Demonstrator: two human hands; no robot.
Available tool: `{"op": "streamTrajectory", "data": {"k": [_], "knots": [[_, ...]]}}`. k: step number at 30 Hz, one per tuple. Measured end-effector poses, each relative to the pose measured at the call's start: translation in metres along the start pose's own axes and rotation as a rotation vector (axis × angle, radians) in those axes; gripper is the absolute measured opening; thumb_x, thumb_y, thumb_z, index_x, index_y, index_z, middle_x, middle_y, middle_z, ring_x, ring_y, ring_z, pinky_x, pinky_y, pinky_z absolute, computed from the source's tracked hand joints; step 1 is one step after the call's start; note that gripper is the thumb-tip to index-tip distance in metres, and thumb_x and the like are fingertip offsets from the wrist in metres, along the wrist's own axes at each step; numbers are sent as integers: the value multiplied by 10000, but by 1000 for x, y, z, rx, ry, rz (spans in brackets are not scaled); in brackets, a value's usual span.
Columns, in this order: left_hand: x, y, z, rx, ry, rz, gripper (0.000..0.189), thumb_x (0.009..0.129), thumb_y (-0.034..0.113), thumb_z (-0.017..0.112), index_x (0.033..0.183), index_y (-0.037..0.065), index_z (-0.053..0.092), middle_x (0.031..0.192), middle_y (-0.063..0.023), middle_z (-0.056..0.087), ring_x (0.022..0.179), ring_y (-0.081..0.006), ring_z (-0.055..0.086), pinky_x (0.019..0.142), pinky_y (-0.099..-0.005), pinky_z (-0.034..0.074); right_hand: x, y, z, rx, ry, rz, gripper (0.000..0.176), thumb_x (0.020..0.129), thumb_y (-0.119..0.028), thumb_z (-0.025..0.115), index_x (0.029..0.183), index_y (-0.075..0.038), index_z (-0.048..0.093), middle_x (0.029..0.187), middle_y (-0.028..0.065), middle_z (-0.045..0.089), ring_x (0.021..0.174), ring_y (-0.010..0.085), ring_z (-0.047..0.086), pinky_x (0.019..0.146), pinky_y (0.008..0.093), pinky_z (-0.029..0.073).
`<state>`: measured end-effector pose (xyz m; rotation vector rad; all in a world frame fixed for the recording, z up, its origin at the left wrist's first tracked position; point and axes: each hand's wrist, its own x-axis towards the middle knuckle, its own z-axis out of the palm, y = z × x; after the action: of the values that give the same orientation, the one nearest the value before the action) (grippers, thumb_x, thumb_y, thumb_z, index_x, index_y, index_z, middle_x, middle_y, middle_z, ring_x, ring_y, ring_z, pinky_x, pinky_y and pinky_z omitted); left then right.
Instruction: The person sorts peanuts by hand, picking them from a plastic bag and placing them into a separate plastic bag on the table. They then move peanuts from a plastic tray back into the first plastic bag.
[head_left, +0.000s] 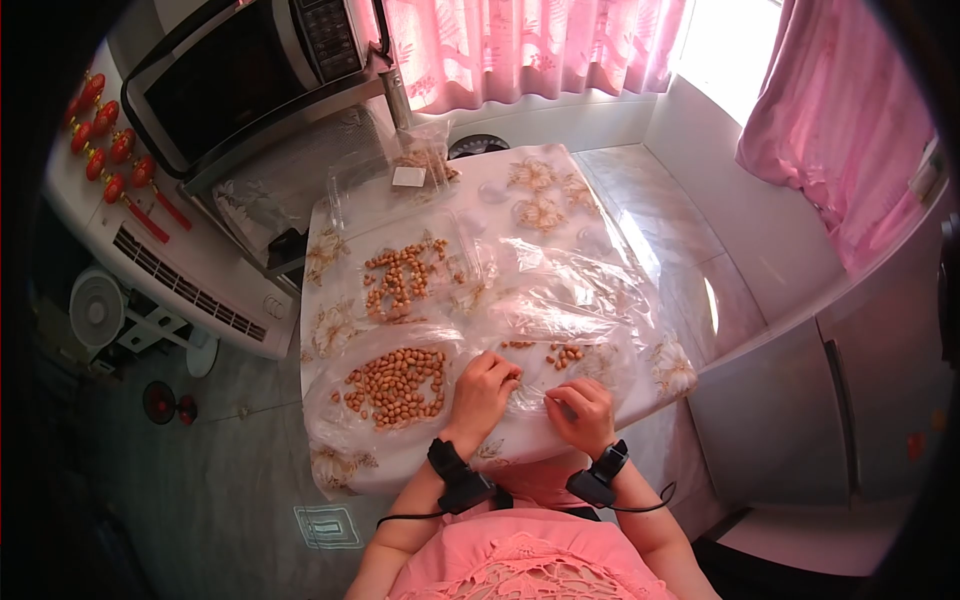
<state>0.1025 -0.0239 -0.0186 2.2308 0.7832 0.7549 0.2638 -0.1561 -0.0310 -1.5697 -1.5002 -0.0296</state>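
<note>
in the head view, a small cluster of brown nuts [565,356] lies on clear plastic [570,290] toward the near right corner of the tabletop [668,375]. the left hand [485,390] is over the middle of the near edge, fingers curled in narrowly; the right hand [583,410] is just beside it, nearer the right corner, thumb and forefinger bent close together. whether either pinches a nut, i cannot tell.

a large pile of nuts [395,385] fills a plastic bag near the near left corner, and a looser pile [400,280] lies behind it, toward the left edge.

for good handling, i would keep the fingertips low over the plastic and the pinch light, taking few nuts at once, since round ones probably roll and the near edge is close. the thin plastic looks creased, so smoothing it flat should help; sleeveless wrists with black bands [465,485] should clear the large pile.
</note>
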Motion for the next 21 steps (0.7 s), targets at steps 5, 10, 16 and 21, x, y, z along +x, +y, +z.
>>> {"op": "streamTrajectory", "data": {"k": [5, 10, 16, 21], "knots": [[0, 0, 4, 46, -14, 2, 99, 875, 52, 742, 971, 36, 728, 963, -123, 653, 930, -333, 667, 820, -433, 540, -1, 1, 0, 0, 1, -3, 102, 781, -26, 789, 847, -74, 727, 798, 68, 702, 717, 267, 681, 676, 387, 534], [-1, 7, 6, -167, -20, -15, 97, 936, 100, 725, 997, 27, 714, 959, -123, 659, 893, -322, 668, 787, -411, 535, 0, 0, 0, -10, 6, -6, 106, 778, -26, 793, 845, -74, 727, 795, 64, 701, 707, 263, 677, 671, 383, 530], [-7, 22, 9, -414, -173, -184, 115, 989, 94, 698, 1061, 13, 735, 968, -72, 723, 863, -146, 672, 751, -294, 530, -1, 1, -1, 0, 4, -15, 122, 786, -60, 827, 857, -73, 728, 793, 62, 700, 697, 254, 669, 660, 378, 520], [-13, 13, 16, -533, -240, -264, 125, 1005, 89, 692, 1086, 4, 735, 992, -42, 736, 915, -92, 663, 809, -260, 533, -1, 1, 0, 7, 32, -28, 130, 791, -66, 838, 866, -71, 731, 799, 62, 705, 688, 251, 664, 651, 377, 513]]}}
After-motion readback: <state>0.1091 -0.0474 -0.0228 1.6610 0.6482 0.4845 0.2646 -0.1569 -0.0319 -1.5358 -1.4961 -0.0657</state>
